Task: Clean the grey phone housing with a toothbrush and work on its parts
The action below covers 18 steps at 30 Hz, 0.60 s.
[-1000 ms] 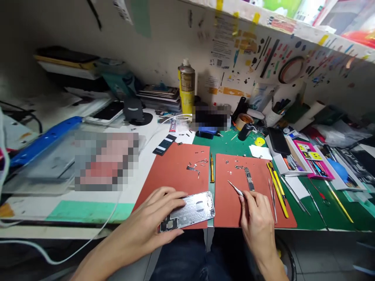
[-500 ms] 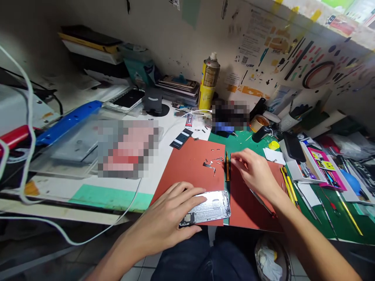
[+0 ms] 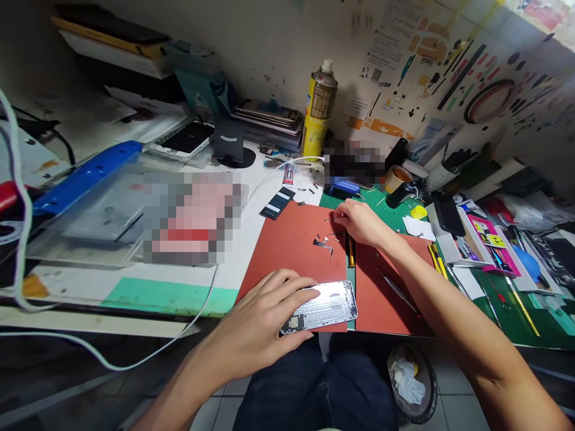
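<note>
My left hand (image 3: 274,308) grips a silver phone housing (image 3: 330,306) at the near edge of the red-brown mat (image 3: 287,251), its fingers over the top and the thumb along the near side. My right hand (image 3: 357,220) is farther back, with fingertips pinched low over the mat; whatever they hold is too small to make out. Close by lie small metal parts and a dark flex cable (image 3: 324,244). A gold-and-black screwdriver (image 3: 351,250) stands out just below my right hand, partly covered by it. Tweezers (image 3: 393,284) rest on the second red-brown mat (image 3: 377,299), under my right forearm.
A yellow spray can (image 3: 319,111) stands at the back wall. Left are a blurred pink item (image 3: 193,221) and a white cable (image 3: 211,287). Tools and a pink tray (image 3: 487,236) fill the right side. A waste bin (image 3: 413,383) sits below the table edge.
My right hand has moved left and away from me, from the right mat to above the small parts. The left hand still holds the phone housing. The camera view has shifted slightly.
</note>
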Each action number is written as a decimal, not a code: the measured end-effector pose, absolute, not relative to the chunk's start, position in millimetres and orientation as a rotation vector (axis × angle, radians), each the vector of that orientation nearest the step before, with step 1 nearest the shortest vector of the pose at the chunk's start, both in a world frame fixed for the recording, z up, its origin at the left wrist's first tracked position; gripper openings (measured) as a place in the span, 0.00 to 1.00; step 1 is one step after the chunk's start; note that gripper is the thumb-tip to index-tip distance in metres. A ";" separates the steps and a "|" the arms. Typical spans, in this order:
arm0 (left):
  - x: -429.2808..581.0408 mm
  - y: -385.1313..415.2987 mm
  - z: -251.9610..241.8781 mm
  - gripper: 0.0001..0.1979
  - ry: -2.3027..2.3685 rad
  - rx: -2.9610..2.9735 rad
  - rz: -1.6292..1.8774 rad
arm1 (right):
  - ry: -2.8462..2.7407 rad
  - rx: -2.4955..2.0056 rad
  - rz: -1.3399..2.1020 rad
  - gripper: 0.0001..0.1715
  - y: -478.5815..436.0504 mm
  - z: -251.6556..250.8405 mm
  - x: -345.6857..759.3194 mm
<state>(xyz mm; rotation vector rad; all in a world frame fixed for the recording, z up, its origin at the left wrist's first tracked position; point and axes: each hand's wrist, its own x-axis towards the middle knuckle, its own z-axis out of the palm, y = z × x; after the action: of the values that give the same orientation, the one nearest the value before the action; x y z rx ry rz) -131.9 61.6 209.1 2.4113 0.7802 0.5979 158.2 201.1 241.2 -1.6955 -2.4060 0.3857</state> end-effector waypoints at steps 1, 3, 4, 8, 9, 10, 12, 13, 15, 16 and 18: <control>-132.1 61.5 208.7 0.28 0.778 2.408 0.598 | -2.406 -1.695 0.391 0.10 197.7 245.1 158.3; -132.7 61.1 208.5 0.28 0.772 2.393 0.601 | -2.402 -1.689 0.404 0.10 184.5 255.0 158.9; -132.9 61.0 208.7 0.28 0.766 2.379 0.603 | -2.402 -1.684 0.415 0.10 174.3 260.3 159.5; -133.1 61.7 210.5 0.29 0.760 2.316 0.622 | -2.449 -1.581 0.526 0.10 118.2 273.5 163.4; -133.0 61.9 210.9 0.29 0.766 2.304 0.630 | -2.476 -1.536 0.548 0.10 103.7 273.2 164.5; -133.0 62.1 211.2 0.29 0.775 2.294 0.636 | -2.496 -1.501 0.561 0.11 90.3 271.4 165.4; -132.9 62.0 211.7 0.29 0.796 2.282 0.640 | -2.512 -1.465 0.567 0.12 69.0 264.1 166.3; -132.8 61.7 212.1 0.29 0.809 2.280 0.638 | -2.511 -1.461 0.555 0.13 61.4 259.4 166.1; -132.4 60.9 212.8 0.28 0.828 2.280 0.636 | -2.507 -1.469 0.488 0.14 51.7 250.4 164.3; -132.0 60.4 213.1 0.27 0.832 2.280 0.637 | -2.508 -1.477 0.442 0.15 49.2 246.8 162.7; -131.1 59.5 213.6 0.27 0.839 2.281 0.639 | -2.512 -1.506 0.353 0.16 47.0 242.4 158.8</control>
<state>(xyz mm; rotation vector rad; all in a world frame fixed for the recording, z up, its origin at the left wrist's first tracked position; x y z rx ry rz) -131.1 59.5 213.6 2.2814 0.8388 0.6394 158.8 47.0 242.4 -1.5062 -2.5124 0.3534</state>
